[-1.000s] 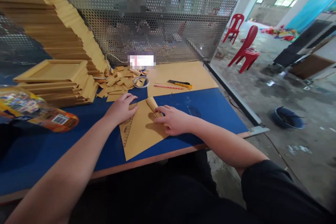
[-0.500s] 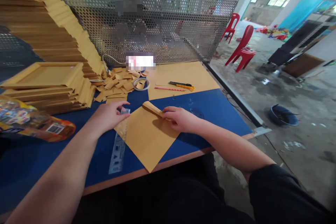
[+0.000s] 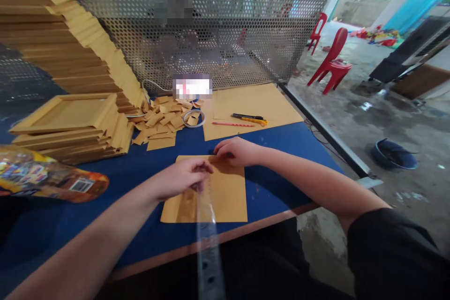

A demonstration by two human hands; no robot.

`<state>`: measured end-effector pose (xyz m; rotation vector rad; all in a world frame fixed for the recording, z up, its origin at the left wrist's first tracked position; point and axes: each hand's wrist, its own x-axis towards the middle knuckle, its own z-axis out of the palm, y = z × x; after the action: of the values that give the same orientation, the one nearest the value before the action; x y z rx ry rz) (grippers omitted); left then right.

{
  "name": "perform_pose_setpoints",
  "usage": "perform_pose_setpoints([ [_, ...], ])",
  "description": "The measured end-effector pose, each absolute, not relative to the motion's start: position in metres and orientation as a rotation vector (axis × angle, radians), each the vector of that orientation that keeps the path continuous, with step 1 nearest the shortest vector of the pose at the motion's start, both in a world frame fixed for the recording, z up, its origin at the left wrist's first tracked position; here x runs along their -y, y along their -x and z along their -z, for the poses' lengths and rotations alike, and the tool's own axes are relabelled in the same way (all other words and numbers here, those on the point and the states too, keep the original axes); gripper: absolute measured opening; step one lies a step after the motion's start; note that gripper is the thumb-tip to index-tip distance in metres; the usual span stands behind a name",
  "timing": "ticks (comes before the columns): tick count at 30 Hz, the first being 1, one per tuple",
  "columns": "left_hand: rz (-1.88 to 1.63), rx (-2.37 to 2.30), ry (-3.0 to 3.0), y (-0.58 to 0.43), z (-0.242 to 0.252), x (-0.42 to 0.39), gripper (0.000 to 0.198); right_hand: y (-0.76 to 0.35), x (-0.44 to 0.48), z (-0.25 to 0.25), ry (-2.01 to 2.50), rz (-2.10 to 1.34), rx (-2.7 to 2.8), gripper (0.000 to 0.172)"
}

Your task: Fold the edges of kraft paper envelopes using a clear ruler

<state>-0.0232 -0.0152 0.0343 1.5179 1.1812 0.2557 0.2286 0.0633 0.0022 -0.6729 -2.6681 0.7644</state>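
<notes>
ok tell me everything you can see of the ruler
The ruler is a long, narrow, see-through strip, apparently plastic, with a shine on it and small dark shapes toward its near end. Its far end is in the grip of the left hand. It crosses over the brown paper and juts past the table edge, running out of the picture. Whether it touches the paper is unclear.

1 ruler point(image 3: 207, 239), 1 folded sheet point(image 3: 230, 197), 1 pencil point(image 3: 232, 124), 1 bottle point(image 3: 52, 176), 1 basin point(image 3: 393, 160), 2 chairs point(image 3: 337, 47)
</notes>
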Motion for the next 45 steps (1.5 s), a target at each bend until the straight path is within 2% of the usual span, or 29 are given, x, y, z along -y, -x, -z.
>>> perform_pose_setpoints([
  [3,-0.230,-1.154,-1.316,0.005,-0.012,0.010,0.035,-0.238,-0.057,-0.012,0.765,-0.734,2.515,0.015],
  [6,-0.314,-1.168,-1.369,-0.001,0.000,0.014,0.040,-0.251,-0.030,-0.020,0.804,-0.688,2.453,0.011],
  [9,-0.399,-1.223,-1.473,-0.001,0.003,0.021,0.039,-0.256,0.008,-0.019,0.573,-0.650,2.741,0.032],
  [12,-0.392,-1.245,-1.714,0.007,-0.001,0.022,0.024,-0.254,0.035,-0.010,0.539,-0.345,2.918,0.051],
  [14,-0.297,-1.221,-2.056,0.017,-0.003,0.017,0.017,-0.252,0.043,-0.004,0.551,-0.231,2.939,0.049],
  [20,-0.439,-1.254,-2.791,0.058,0.011,-0.019,0.038,-0.257,0.037,0.005,0.469,-0.170,2.894,0.023],
  [25,-0.320,-1.129,-2.848,0.075,0.021,-0.041,0.042,-0.264,0.027,0.011,0.480,-0.177,2.844,0.040],
  [30,-0.259,-1.283,-2.669,0.088,0.018,-0.043,0.048,-0.261,0.014,0.012,0.461,-0.233,2.868,0.023],
  [35,-0.072,-1.333,-2.860,0.094,0.019,-0.047,0.045,-0.257,-0.003,0.001,0.588,-0.274,2.947,0.036],
  [39,-0.305,-1.026,-3.208,0.084,0.005,-0.043,0.029,-0.260,-0.021,-0.006,0.586,-0.337,3.014,0.052],
  [42,-0.470,-0.943,-3.456,0.059,-0.010,-0.026,0.023,-0.266,-0.033,0.000,0.531,-0.371,2.996,0.050],
  [45,-0.515,-0.707,-3.378,0.028,-0.013,-0.006,0.024,-0.274,-0.042,0.008,0.494,-0.374,2.916,0.045],
])
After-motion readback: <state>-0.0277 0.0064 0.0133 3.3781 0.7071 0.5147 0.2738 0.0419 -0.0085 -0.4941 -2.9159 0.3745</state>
